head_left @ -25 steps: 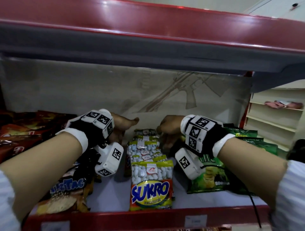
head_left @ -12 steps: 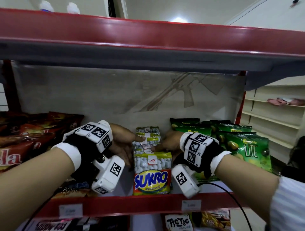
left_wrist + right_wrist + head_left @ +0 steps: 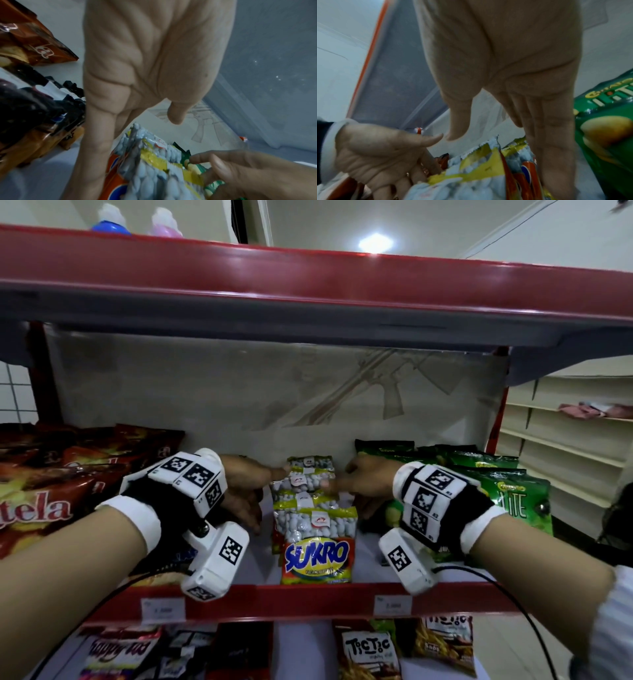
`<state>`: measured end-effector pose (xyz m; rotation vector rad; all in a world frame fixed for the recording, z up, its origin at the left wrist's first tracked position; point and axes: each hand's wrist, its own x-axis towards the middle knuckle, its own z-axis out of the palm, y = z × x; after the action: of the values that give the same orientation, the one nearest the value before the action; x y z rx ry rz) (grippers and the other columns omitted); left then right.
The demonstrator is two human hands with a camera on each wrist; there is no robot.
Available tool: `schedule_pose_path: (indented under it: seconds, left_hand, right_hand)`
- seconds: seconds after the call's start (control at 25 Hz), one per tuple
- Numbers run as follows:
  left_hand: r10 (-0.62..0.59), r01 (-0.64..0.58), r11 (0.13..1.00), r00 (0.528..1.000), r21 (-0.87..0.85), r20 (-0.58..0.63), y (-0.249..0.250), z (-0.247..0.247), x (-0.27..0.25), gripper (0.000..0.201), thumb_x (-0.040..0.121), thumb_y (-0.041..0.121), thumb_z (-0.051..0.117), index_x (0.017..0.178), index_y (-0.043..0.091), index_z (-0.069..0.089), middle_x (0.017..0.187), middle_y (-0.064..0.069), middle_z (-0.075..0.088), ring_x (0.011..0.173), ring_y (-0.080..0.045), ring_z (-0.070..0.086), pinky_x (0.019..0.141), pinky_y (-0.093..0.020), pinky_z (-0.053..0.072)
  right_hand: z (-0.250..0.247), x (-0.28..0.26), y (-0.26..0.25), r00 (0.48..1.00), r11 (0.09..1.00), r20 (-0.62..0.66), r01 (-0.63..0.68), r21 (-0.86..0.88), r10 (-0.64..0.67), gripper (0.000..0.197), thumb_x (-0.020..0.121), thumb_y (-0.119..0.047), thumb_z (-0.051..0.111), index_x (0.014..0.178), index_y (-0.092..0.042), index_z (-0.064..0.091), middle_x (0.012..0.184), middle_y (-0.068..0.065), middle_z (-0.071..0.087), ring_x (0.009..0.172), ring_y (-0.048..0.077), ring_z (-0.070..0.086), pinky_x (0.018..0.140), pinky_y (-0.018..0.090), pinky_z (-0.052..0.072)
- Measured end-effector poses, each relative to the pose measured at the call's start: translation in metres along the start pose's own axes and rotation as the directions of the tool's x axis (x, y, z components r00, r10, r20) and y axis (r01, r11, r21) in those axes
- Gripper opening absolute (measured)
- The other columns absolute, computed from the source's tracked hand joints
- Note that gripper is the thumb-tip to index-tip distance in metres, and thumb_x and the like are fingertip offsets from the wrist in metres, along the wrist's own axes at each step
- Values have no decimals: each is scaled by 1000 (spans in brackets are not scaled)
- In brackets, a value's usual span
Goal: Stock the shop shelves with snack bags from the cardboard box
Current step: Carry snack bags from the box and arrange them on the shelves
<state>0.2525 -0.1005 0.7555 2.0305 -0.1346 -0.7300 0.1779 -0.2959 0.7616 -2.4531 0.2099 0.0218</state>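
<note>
Hands [image 3: 246,491] [image 3: 363,484] have drawn back, loosely open beside Sukro bags [image 3: 317,529]; wrist views, seemingly, show straight fingers [image 3: 96,148].

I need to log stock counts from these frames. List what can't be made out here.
- How many Sukro bags stand in the row: head view, the front bags hide those behind.
- The price tags: head view, print too small and blurred.
- The cardboard box: in no view.
- Whether the left hand and right hand press or merely touch the row: wrist views are blurred.
</note>
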Motion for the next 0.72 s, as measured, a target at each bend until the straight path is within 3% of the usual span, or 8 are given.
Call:
schedule_pose_path:
  seconds: [0.08,0.16,0.24,0.32,0.48,0.6,0.72]
  left_hand:
    - [-55,54,998,995,14,79,-6,4,-5,88,89,56,48,150,5,10,145,-38,27,130,-53,36,98,-56,41]
    - [-54,49,998,986,33,158,-10,15,-9,81,89,57,45,149,9,19,136,-38,40,127,-50,42,96,-52,44]
    - [18,-23,999,984,25,178,-9,23,-11,69,91,54,44,143,10,35,127,-29,54,123,-42,50,93,-47,48]
    - [79,-81,997,981,6,175,-8,26,-10,58,93,49,43,132,6,47,129,-20,57,120,-34,55,94,-44,47]
    - [80,-84,996,976,12,203,-9,35,-11,35,96,40,44,111,11,57,110,-10,65,102,-24,61,96,-41,47]
    - [112,-121,991,981,48,160,-11,39,-11,33,96,24,50,125,7,52,116,-12,64,112,-27,59,98,-44,46]
    - [130,-137,989,986,58,102,-10,42,-8,36,97,20,49,130,4,47,127,-16,60,116,-30,57,101,-47,44]
  right_hand:
    - [2,-21,6,983,1000,181,-19,-10,20,66,68,-42,82,120,-29,43,80,-6,64,67,16,72,56,30,59]
    - [18,-35,13,971,996,240,26,-91,-4,72,63,-28,87,119,-31,42,93,-5,68,71,14,71,51,21,56]
    - [35,-37,16,992,984,91,103,-147,-90,68,62,-20,88,115,-25,46,112,4,67,85,20,69,57,22,57]
    - [44,-33,17,987,980,-54,139,-145,-148,76,64,-16,86,127,-17,43,121,9,62,97,26,66,73,34,58]
    - [55,-28,28,983,984,-118,123,-129,-139,103,70,-20,82,147,-19,15,129,10,55,110,29,60,87,37,54]
    - [61,-23,33,979,988,-152,122,-93,-135,108,68,-23,83,148,-22,10,130,10,55,112,28,58,92,39,52]
    - [63,-20,34,968,988,-195,151,-40,-156,104,68,-23,82,146,-24,13,128,7,56,112,25,58,92,31,50]
